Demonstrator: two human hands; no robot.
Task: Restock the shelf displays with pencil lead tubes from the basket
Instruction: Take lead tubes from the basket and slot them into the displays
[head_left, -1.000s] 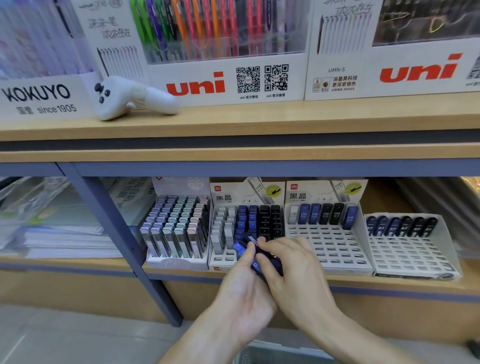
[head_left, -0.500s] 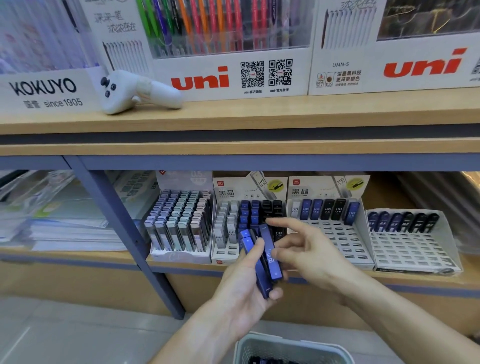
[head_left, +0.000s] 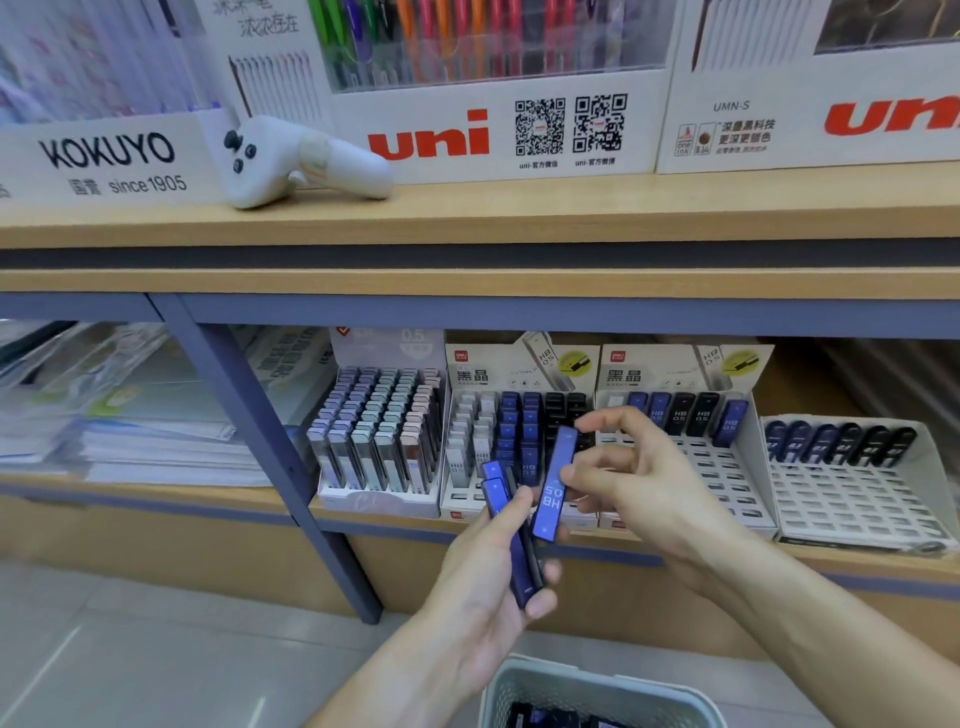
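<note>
Wooden shelf (head_left: 467, 291) across the whole view, upper board loaded with pen boxes (head_left: 498, 104) and a white controller (head_left: 291, 161); lower board (head_left: 156, 493) carrying four display trays side by side. Far-left tray (head_left: 379, 441) packed full; second tray (head_left: 519, 441) mostly filled with white, blue and black tubes; third tray (head_left: 691, 467) with a single far row filled and open slots nearer; right-hand tray (head_left: 852, 483) likewise mostly bare slots. Grey basket (head_left: 597, 691) at the near edge, below the hands, with more dark tubes inside.

Left hand (head_left: 483, 587) curled round a bundle of blue tubes (head_left: 511, 540), thumb pressing them against the fingers. Right hand (head_left: 639, 483) pinching one blue lead tube (head_left: 553, 486), marked HB 0.5, between thumb and fingertips, just in front of the second and third trays and touching neither.

Probably best done so: match the blue HB 0.5 tube to a blue column, hold it near the top, tilt to follow the slot's slant, slide straight down without knocking neighbours. Keep a firm grip on the bundle to avoid spilling.
</note>
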